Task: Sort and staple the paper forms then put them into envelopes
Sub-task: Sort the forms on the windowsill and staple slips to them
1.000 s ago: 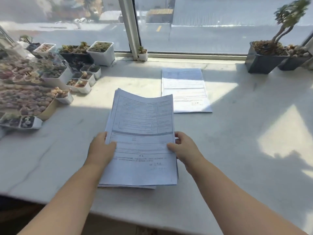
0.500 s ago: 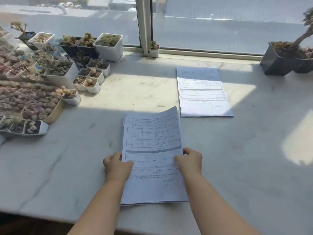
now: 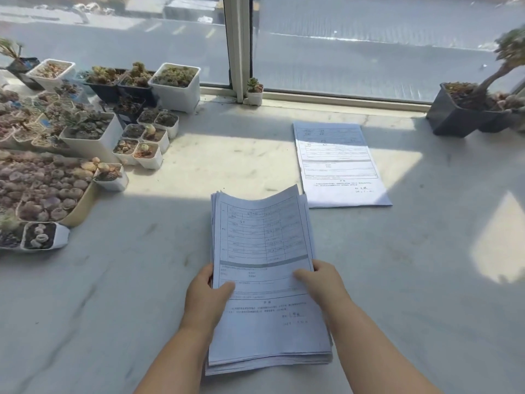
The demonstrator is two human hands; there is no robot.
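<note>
Near the grey marble sill (image 3: 142,294), sorting forms.
Left hand (image 3: 206,297) and right hand (image 3: 319,282) pinch the thick white printed paper stack (image 3: 267,331)'s edges; its curling top sheet could slip askew.

**Print too fine to read, plants clipped at the edges**

Wording on the held stack of forms (image 3: 264,280) and the separate sheet (image 3: 339,163) at one o'clock is illegible. Succulent pots (image 3: 17,172) at nine o'clock and a dark planter (image 3: 460,115) at two o'clock run past the frame. Fingers under the stack are hidden.
</note>
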